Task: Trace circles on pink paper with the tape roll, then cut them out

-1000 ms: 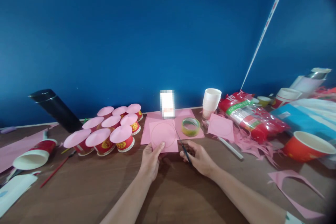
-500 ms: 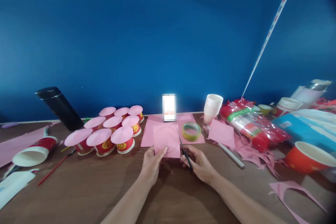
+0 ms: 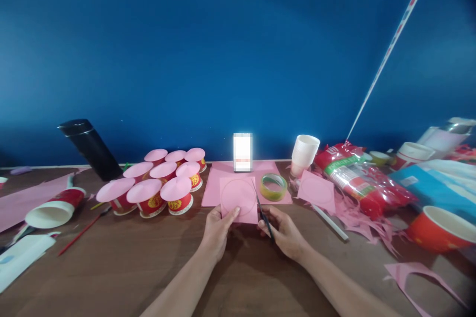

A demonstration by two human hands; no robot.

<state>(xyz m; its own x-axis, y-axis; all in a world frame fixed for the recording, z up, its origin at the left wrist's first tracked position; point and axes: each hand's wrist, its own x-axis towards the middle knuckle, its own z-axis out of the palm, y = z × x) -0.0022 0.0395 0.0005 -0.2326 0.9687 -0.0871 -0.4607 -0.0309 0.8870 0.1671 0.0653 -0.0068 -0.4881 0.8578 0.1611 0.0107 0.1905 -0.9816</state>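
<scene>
My left hand (image 3: 218, 230) pinches the lower edge of a square of pink paper (image 3: 240, 195), thumb on top. A circle is drawn on that square. My right hand (image 3: 284, 230) is closed round a pair of dark scissors (image 3: 265, 220), whose blades point up along the square's right edge. Whether the blades touch the paper, I cannot tell. Behind the square lies a larger pink sheet (image 3: 213, 185) with a roll of tape (image 3: 273, 187) on it. Another pink square (image 3: 316, 192) with a drawn circle rests to the right.
Several red paper cups topped with pink discs (image 3: 145, 192) stand at left, by a black flask (image 3: 91, 151). To the right are stacked white cups (image 3: 305, 151), a red plastic packet (image 3: 357, 173), pink scraps (image 3: 366, 218) and an orange bowl (image 3: 442, 230). A blue partition (image 3: 223, 59) rises behind.
The view has shifted slightly, so everything sits a little farther right. Both hands keep their hold on the pink paper and the scissors.
</scene>
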